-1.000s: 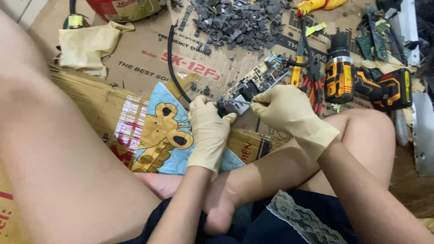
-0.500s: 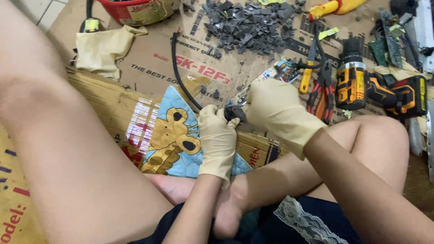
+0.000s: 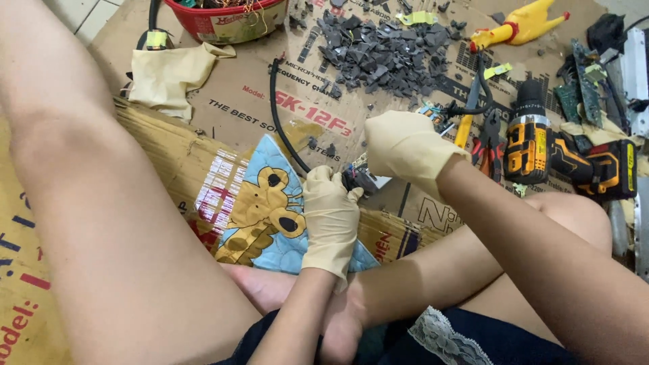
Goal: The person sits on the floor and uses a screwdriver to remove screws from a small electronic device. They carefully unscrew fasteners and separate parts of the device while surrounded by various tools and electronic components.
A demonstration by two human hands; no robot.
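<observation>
Two gloved hands, left hand (image 3: 330,216) and right hand (image 3: 405,145), meet on one small dark part (image 3: 358,179) pinched at the fingers. Beyond the fingers lie one heap of grey fragments (image 3: 382,51), one cordless drill (image 3: 534,138), one rubber chicken (image 3: 520,27), one red basket (image 3: 226,17), one spare glove (image 3: 172,74) and one black cable (image 3: 284,128).

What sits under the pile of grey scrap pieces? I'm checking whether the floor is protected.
The grey scrap pile lies on flattened printed cardboard. Whatever lies beneath the cardboard is covered.
</observation>
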